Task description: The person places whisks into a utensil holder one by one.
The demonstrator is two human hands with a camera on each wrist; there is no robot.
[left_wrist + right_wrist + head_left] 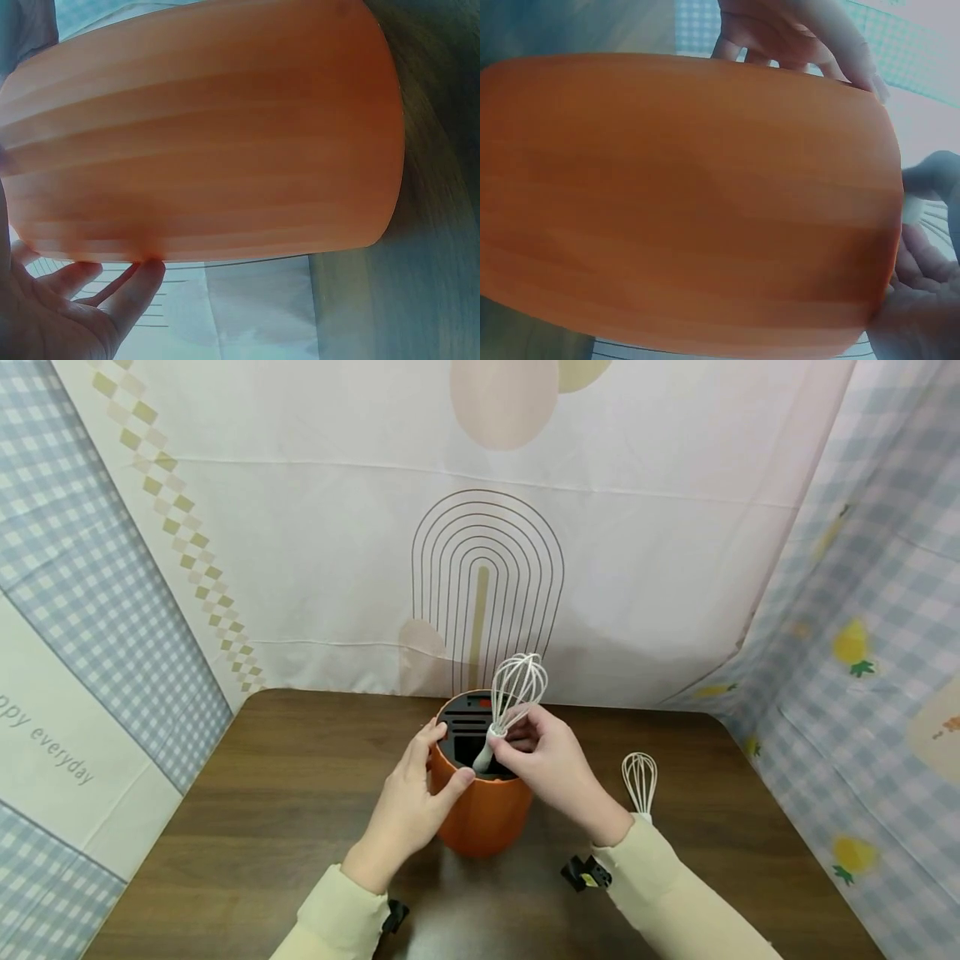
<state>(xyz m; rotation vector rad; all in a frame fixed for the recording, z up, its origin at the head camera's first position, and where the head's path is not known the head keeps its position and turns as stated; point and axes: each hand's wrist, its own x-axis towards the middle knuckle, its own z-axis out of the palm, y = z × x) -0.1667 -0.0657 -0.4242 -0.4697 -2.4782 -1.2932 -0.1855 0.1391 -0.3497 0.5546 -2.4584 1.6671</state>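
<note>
An orange utensil holder (480, 827) with ribbed sides stands upright on the table, and a black slotted insert (468, 724) fills its top. My left hand (408, 793) grips it near the rim from the left, thumb at the front edge and fingers along the side. My right hand (551, 764) pinches a whisk (519, 685) near where the handle joins the wires. The wires point up, while the handle tilts down into the large opening of the insert. In the right wrist view the holder hides most of the whisk.
A second whisk (640, 781) lies on the wooden table (285, 802) to the right, its handle hidden behind my right sleeve (660, 877). Behind the table hangs a pale printed cloth (315, 552), with checked cloth (847, 710) at the right side.
</note>
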